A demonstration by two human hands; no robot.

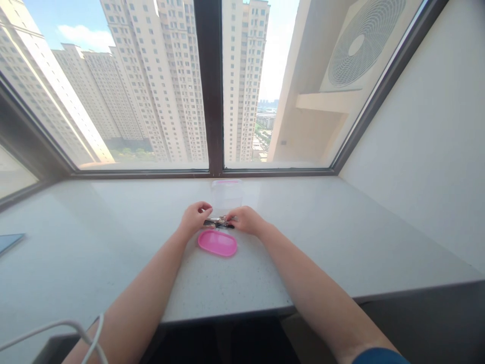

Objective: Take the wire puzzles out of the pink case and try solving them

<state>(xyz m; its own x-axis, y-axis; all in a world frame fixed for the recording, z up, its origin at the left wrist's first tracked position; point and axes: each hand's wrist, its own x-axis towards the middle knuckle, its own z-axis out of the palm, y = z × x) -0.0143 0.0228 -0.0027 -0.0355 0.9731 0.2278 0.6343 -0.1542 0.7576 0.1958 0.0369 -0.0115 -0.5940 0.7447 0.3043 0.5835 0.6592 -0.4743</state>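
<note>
Head view: dark and metallic pieces (219, 223) lie on the tabletop (227, 288), long axis roughly nine-to-three o'clock, between my curled left hand (193, 216) at ten o'clock and my right hand (246, 220), nearer, seemingly touching their three-o'clock end. I cannot tell whether either hand grasps anything.

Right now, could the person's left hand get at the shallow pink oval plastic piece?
Probably yes: the left hand is close by, and the pink piece lies uncovered on the pale counter.
</note>
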